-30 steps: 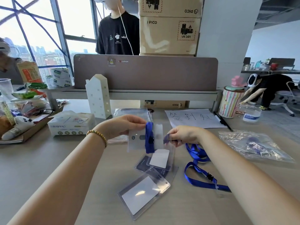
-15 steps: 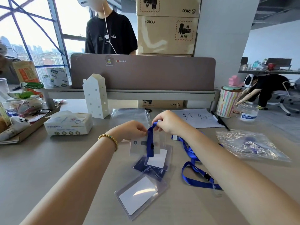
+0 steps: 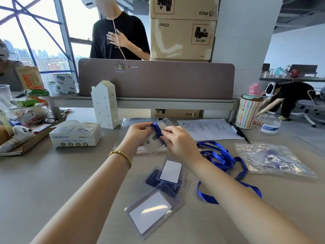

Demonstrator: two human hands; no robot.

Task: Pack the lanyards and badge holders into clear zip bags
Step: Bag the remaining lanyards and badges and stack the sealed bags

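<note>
An empty clear zip bag (image 3: 135, 123) lay flat on the table (image 3: 52, 182), directly beyond both hands. Above it, the left hand (image 3: 136, 133) gripped a badge holder (image 3: 154, 138), long axis tilted away; the right hand (image 3: 177, 138) pinched the blue lanyard (image 3: 157, 126) wound across it. The left hand appeared nearer the bag.

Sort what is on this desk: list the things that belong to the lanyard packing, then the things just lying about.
Job:
blue lanyard wrapped round the clear badge holder in both hands
loose blue lanyards
clear badge holders on the desk
filled clear zip bag

Lying about:
white tissue pack
white house-shaped model
striped cup
handwritten paper sheet
</note>
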